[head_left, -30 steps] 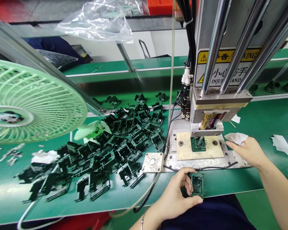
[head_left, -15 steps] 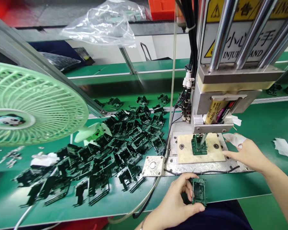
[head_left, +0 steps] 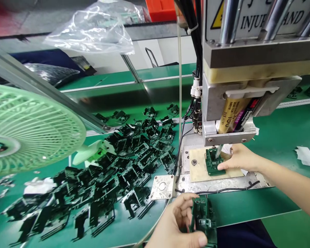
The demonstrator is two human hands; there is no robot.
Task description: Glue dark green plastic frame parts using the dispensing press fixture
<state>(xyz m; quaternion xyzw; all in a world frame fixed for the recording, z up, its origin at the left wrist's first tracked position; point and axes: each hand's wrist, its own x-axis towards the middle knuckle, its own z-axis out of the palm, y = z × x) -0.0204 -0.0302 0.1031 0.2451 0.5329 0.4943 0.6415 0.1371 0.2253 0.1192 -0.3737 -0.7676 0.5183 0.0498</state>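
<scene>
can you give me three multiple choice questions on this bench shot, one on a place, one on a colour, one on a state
1. Where does the heap of black parts lie?
A. left of the metal fixture base
B. on the right edge of the table
C. inside the clear plastic bag

2. What colour is the fan?
A. orange
B. light green
C. white

3. What is the right hand doing?
A. resting flat on the table
B. holding a white wipe
C. touching the green part on the beige plate

Answers:
1 A: the heap spreads across the green table left of the base.
2 B: its grille is pale green.
3 C: its fingertips meet the part under the press head, while the left hand holds another green part.
</scene>
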